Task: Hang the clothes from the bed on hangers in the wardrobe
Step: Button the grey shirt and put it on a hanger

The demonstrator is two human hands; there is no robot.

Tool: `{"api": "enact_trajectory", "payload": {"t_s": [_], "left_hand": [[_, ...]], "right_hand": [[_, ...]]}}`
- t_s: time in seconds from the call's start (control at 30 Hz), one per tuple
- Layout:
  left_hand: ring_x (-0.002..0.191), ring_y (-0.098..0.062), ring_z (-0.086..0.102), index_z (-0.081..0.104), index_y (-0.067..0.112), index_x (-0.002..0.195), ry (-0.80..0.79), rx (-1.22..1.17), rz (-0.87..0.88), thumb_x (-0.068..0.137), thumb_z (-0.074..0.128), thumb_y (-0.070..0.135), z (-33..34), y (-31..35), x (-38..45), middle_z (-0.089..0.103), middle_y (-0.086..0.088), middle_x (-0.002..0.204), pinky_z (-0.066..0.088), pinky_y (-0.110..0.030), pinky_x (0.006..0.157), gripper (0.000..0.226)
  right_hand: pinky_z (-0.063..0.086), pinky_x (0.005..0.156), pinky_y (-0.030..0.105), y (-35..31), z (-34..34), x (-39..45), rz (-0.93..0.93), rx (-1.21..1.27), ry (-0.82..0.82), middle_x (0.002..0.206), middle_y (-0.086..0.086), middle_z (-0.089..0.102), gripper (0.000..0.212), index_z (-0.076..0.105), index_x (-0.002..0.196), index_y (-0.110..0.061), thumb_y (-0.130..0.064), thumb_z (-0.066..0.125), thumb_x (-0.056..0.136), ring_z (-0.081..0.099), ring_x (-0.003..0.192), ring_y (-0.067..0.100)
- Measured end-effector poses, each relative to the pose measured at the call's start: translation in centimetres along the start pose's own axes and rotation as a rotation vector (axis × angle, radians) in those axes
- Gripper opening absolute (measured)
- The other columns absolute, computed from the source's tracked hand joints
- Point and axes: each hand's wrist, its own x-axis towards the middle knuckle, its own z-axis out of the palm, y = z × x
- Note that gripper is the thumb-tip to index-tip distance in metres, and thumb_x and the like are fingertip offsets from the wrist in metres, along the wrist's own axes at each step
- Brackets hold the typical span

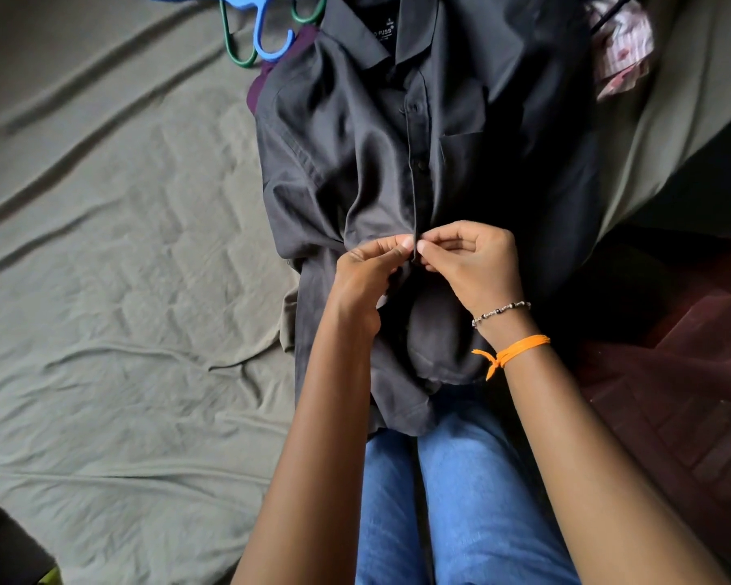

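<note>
Pinching the black shirt [376,162] placket, left hand [366,274] and right hand [471,263] grip together — blue hanger [266,40] and green hanger [233,44] lie beyond, patterned cloth [621,48] beyond-right on the bed [102,247].

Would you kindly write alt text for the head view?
Both hands, left hand and right hand, pinch the button placket of a dark grey collared shirt spread on an olive-green bedsheet. Blue and green plastic hangers lie beyond the collar.

Bare bedsheet [115,255] left of shirt [355,154]
</note>
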Motion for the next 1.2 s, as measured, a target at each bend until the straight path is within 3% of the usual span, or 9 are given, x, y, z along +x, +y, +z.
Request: {"api": "enact_trajectory", "payload": {"t_s": [0.2,0.3,0.5,0.63,0.73,0.8,0.87,1.0,1.2], "left_hand": [[0.054,0.001,0.045,0.063,0.019,0.072,0.016,0.055,-0.021,0.089,0.063,0.024,-0.3,-0.3,0.6,0.057,0.009,0.063,0.032,-0.012,0.051,0.019],[0.05,-0.003,0.051,0.069,0.011,0.076,0.013,0.029,0.043,0.086,0.067,0.013,-0.2,-0.9,0.9,0.061,0.002,0.059,0.039,-0.013,0.05,0.011],[0.054,0.001,0.05,0.063,0.01,0.079,-0.211,0.043,0.04,0.094,0.051,0.006,-0.7,-0.8,1.9,0.062,0.007,0.061,0.038,-0.01,0.053,0.02],[0.057,0.001,0.051,0.062,0.02,0.079,0.121,0.21,0.246,0.087,0.053,-0.008,-1.0,-1.9,2.3,0.06,0.006,0.07,0.044,-0.014,0.057,0.031],[0.071,-0.015,0.055,0.057,0.02,0.08,0.311,0.526,0.312,0.077,0.049,-0.007,-1.6,-4.6,1.8,0.059,-0.001,0.084,0.05,-0.037,0.074,0.028],[0.093,-0.026,0.052,0.056,0.014,0.097,0.362,0.853,0.296,0.075,0.061,0.008,-1.4,-6.5,1.2,0.054,-0.005,0.104,0.043,-0.042,0.084,0.023],[0.102,-0.027,0.043,0.049,0.014,0.108,0.407,1.117,0.299,0.073,0.07,0.027,-1.3,-7.9,1.2,0.048,-0.003,0.114,0.036,-0.04,0.085,0.043],[0.094,-0.032,0.049,0.056,0.01,0.096,0.479,1.146,0.438,0.077,0.066,0.016,-2.1,-8.0,2.5,0.055,-0.007,0.107,0.043,-0.045,0.078,0.023],[0.077,-0.019,0.059,0.057,0.002,0.084,0.336,0.78,0.526,0.082,0.064,0.004,-3.3,-7.2,1.3,0.06,-0.002,0.082,0.035,-0.018,0.062,0.008]], "right_hand": [[0.048,0.061,0.011,0.4,0.3,0.1,-0.034,-0.043,0.033,0.064,-0.01,0.062,0.015,0.066,0.072,-0.015,-0.002,0.073,0.075,0.058,0.055,-0.005],[0.045,0.06,0.007,0.5,0.1,0.0,-0.093,-0.099,0.001,0.067,-0.013,0.061,0.011,0.066,0.076,-0.012,-0.002,0.068,0.079,0.057,0.058,-0.006],[0.04,0.062,0.009,-0.2,-1.8,1.3,0.159,0.109,-0.35,0.07,-0.003,0.059,0.021,0.06,0.077,-0.017,0.001,0.056,0.089,0.053,0.062,-0.003],[0.042,0.058,0.012,1.9,-2.0,2.0,0.158,0.102,0.068,0.073,-0.004,0.06,0.014,0.063,0.088,-0.013,-0.002,0.055,0.088,0.053,0.055,-0.002],[0.045,0.063,0.029,4.3,-1.6,-0.4,0.045,0.021,0.325,0.072,-0.006,0.056,0.018,0.054,0.076,-0.026,-0.008,0.049,0.076,0.054,0.062,0.014],[0.043,0.063,0.027,6.0,-0.5,-2.7,-0.053,-0.072,0.277,0.072,-0.001,0.055,0.014,0.054,0.075,-0.019,-0.007,0.047,0.072,0.052,0.063,0.02],[0.042,0.067,0.027,7.3,0.8,-4.5,-0.134,-0.311,0.152,0.083,0.005,0.056,0.014,0.055,0.083,-0.014,-0.014,0.055,0.07,0.051,0.071,0.022],[0.045,0.073,0.045,9.3,1.8,-3.6,-0.123,-0.959,0.11,0.108,0.012,0.05,0.047,0.052,0.1,-0.015,-0.025,0.077,0.061,0.049,0.093,0.036],[0.042,0.08,0.036,8.9,-0.8,-1.6,-0.005,-0.465,0.176,0.091,0.018,0.061,0.007,0.062,0.081,0.0,0.003,0.066,0.076,0.058,0.083,0.034]]}}
